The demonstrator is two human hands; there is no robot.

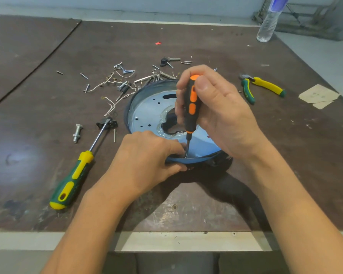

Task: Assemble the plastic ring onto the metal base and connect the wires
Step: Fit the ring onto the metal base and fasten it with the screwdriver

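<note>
Fastening the plastic ring [126, 115] to the metal base [146, 111] on the desk [48, 115], gripping the orange screwdriver [190, 107] upright in the right hand [220, 109] and pinching the base's near rim with the left hand [146, 155]; next, likely steady turning, then connecting the wires [111, 105].

left of the base [145, 111] lies a screwdriver [81, 167]; behind it screws [84, 75] and wires [112, 104] clutter the counter [38, 86]; right of it lie pliers [265, 85]. open counter shows far left of the base.

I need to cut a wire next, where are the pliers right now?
In the head view the pliers lie on the table to the right of the right hand, between it and the paper scrap.
</note>
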